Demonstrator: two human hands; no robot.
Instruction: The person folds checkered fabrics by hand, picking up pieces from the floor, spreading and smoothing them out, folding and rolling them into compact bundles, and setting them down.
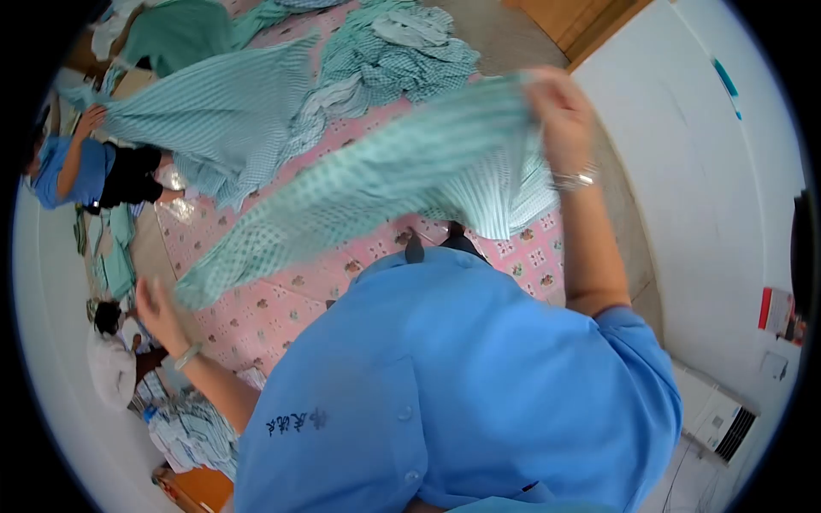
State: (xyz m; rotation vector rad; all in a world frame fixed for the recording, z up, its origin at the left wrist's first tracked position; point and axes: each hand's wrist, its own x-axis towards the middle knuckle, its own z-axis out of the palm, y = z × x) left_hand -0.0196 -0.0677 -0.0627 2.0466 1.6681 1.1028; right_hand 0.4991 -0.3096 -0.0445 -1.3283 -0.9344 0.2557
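Observation:
A green-and-white checked cloth [351, 184], blurred by motion, stretches diagonally in front of me above the floor covering. My right hand [564, 115] is closed on its upper right end, with a metal bracelet on the wrist. At the cloth's lower left end is my left hand [161, 318], with its fingers looking apart and the cloth's tip just beside them. Blur hides whether they touch. Part of the cloth hangs down in pale striped folds below my right hand.
Pink patterned sheeting [291, 299] covers the floor. A pile of checked fabric [402, 56] lies at the back. On the left, a person in blue [73, 167] holds another checked cloth [222, 107]; a person in white [113, 368] sits lower down. A white wall [684, 128] stands right.

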